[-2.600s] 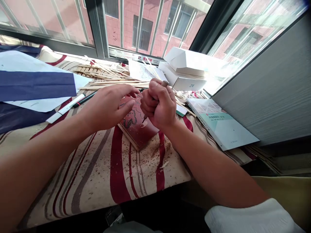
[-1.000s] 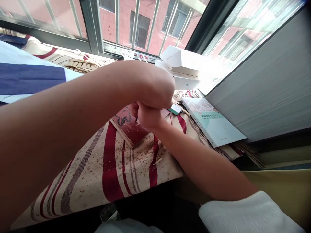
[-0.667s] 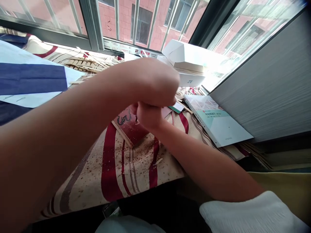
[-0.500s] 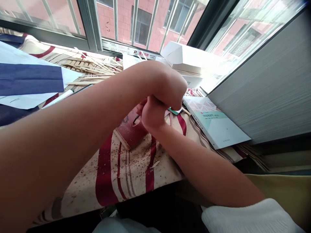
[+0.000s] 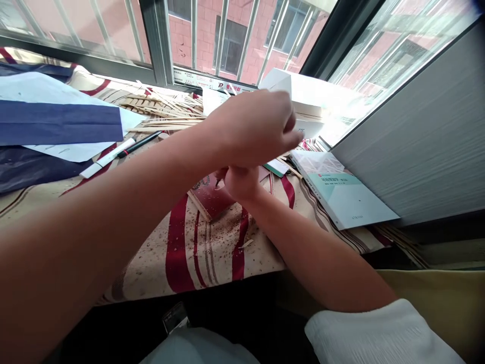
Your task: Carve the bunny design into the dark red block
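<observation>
My left hand (image 5: 265, 121) is raised over my right, fingers curled, slightly smeared by motion; whatever it may grip is hidden. Below it, my right hand (image 5: 242, 181) is closed close to a dark red board (image 5: 215, 203). A thin dark pointed tool (image 5: 217, 183) shows at the right hand's fingers, its tip at the board; the rest is covered by the hands. The board has dark markings near its top left and lies on a striped tablecloth (image 5: 223, 253) sprinkled with reddish-brown crumbs. A small pale sliver (image 5: 247, 244) lies nearer the front edge.
Thin wooden sticks (image 5: 166, 108) are heaped by the window. A white box (image 5: 306, 114) stands behind my hands. To the right lies a book (image 5: 344, 189) beside a grey panel (image 5: 424, 141). Blue-and-white paper (image 5: 60, 121), a white pen (image 5: 108, 159) and a black pen (image 5: 139, 145) are left.
My left hand has turned at the wrist and lifted, so its knuckles and fingertips now show. My right hand stays at the board. The camera view has shifted slightly, uncovering the black pen.
</observation>
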A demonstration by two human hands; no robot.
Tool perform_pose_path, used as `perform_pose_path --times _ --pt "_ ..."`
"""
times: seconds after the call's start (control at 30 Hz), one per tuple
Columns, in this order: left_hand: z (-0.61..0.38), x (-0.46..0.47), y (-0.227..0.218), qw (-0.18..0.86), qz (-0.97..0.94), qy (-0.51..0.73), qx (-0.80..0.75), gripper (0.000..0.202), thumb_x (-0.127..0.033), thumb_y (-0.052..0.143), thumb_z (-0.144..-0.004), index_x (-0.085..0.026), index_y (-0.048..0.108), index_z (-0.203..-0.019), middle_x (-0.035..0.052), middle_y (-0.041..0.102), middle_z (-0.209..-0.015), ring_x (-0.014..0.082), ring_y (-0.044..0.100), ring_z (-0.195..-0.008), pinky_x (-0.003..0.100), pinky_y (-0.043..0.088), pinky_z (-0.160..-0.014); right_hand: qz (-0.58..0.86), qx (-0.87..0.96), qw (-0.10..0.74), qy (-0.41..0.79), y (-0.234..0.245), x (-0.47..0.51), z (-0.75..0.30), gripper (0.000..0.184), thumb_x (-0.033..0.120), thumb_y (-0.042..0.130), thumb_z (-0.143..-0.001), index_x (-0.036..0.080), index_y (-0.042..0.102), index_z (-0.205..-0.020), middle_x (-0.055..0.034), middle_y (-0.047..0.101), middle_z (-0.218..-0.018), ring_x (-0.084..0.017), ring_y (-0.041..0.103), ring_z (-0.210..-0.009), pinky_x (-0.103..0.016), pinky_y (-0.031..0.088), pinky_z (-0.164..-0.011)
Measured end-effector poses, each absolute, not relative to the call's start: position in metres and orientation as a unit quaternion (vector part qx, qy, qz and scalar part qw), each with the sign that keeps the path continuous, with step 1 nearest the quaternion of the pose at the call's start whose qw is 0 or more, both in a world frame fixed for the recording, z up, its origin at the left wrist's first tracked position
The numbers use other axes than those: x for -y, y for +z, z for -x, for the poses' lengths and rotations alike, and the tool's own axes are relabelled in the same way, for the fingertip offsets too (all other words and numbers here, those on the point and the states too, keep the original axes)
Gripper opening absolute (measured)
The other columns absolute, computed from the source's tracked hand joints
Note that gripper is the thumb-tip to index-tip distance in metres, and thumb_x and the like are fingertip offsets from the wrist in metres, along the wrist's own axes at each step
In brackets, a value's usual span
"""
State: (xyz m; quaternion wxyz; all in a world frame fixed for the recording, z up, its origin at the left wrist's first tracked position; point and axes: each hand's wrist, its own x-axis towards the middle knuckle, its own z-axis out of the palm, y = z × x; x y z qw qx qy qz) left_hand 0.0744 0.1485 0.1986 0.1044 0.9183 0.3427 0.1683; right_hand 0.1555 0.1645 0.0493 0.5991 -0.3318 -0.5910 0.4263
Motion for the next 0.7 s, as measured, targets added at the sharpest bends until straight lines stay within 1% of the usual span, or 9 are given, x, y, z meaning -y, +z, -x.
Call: perform_pose_path --times 0.07,0.13,0.2,0.27,0.33,0.37,0.53,0.63,0.7 --pt "-0.061 -0.155 0.195 0.206 -0.887 0.282 -0.302 0.036 -0.034 0.058 -0.122 -0.014 0.087 -0.113 0.0134 0.088 -0.109 0.0257 0.080 -0.095 0.040 0.058 -0.087 0.295 0.572 0.626 0.440 0.064 -0.156 -0.153 0.060 0.050 0.080 -0.097 0.031 0.031 -0.068 0.0085 0.023 -0.055 -0.012 0.037 -0.052 -0.028 0.040 -0.050" --pt "-0.045 -0.161 0.189 0.256 -0.872 0.353 -0.221 0.043 -0.039 0.052 -0.126 -0.015 0.083 -0.108 0.0135 0.087 -0.111 0.0247 0.083 -0.098 0.039 0.062 -0.088 0.273 0.563 0.632 0.458 0.077 -0.149 -0.151 0.062 0.059 0.081 -0.097 0.030 0.034 -0.069 0.0090 0.025 -0.054 -0.011 0.033 -0.048 -0.026 0.035 -0.045" --pt "-0.032 -0.165 0.181 0.254 -0.896 0.323 -0.170 0.043 -0.044 0.056 -0.123 -0.018 0.081 -0.101 0.0129 0.086 -0.106 0.0269 0.083 -0.098 0.040 0.062 -0.085 0.261 0.571 0.631 0.457 0.082 -0.145 -0.151 0.058 0.058 0.080 -0.096 0.030 0.039 -0.067 0.0084 0.032 -0.052 -0.010 0.035 -0.046 -0.025 0.035 -0.045" --pt "-0.027 -0.166 0.176 0.219 -0.923 0.269 -0.169 0.043 -0.048 0.059 -0.120 -0.019 0.081 -0.097 0.0098 0.084 -0.097 0.0272 0.081 -0.093 0.041 0.060 -0.084 0.256 0.584 0.635 0.437 0.080 -0.144 -0.154 0.051 0.050 0.077 -0.097 0.028 0.045 -0.064 0.0072 0.039 -0.051 -0.009 0.040 -0.045 -0.024 0.036 -0.047" --pt "-0.029 -0.167 0.174 0.191 -0.935 0.236 -0.184 0.043 -0.051 0.061 -0.118 -0.021 0.084 -0.098 0.0062 0.082 -0.092 0.0267 0.080 -0.091 0.041 0.059 -0.085 0.250 0.596 0.637 0.421 0.073 -0.147 -0.158 0.048 0.043 0.072 -0.099 0.027 0.048 -0.061 0.0062 0.042 -0.051 -0.009 0.043 -0.045 -0.025 0.037 -0.049" --pt "-0.031 -0.168 0.175 0.186 -0.937 0.229 -0.187 0.042 -0.053 0.062 -0.116 -0.022 0.085 -0.100 0.0049 0.082 -0.092 0.0268 0.080 -0.092 0.041 0.058 -0.086 0.243 0.599 0.639 0.418 0.069 -0.148 -0.160 0.050 0.044 0.070 -0.101 0.027 0.047 -0.060 0.0061 0.042 -0.051 -0.010 0.043 -0.045 -0.025 0.037 -0.049" --pt "-0.035 -0.172 0.180 0.180 -0.949 0.198 -0.167 0.045 -0.057 0.061 -0.113 -0.024 0.087 -0.097 0.0044 0.079 -0.084 0.0258 0.078 -0.088 0.039 0.056 -0.085 0.237 0.616 0.623 0.420 0.055 -0.156 -0.162 0.065 0.068 0.068 -0.105 0.029 0.043 -0.060 0.0055 0.035 -0.050 -0.013 0.045 -0.046 -0.030 0.037 -0.050" --pt "-0.037 -0.172 0.183 0.180 -0.956 0.170 -0.160 0.047 -0.054 0.060 -0.114 -0.022 0.089 -0.097 0.0044 0.078 -0.082 0.0242 0.075 -0.084 0.039 0.055 -0.084 0.267 0.621 0.606 0.419 0.051 -0.157 -0.163 0.071 0.085 0.062 -0.102 0.030 0.040 -0.063 0.0048 0.035 -0.051 -0.014 0.043 -0.047 -0.032 0.036 -0.051" --pt "-0.041 -0.170 0.186 0.180 -0.957 0.161 -0.163 0.046 -0.052 0.062 -0.116 -0.021 0.091 -0.096 0.0041 0.078 -0.081 0.0226 0.073 -0.081 0.039 0.053 -0.083 0.279 0.620 0.605 0.413 0.050 -0.158 -0.166 0.077 0.096 0.060 -0.097 0.031 0.034 -0.064 0.0054 0.030 -0.052 -0.014 0.037 -0.048 -0.033 0.035 -0.051"
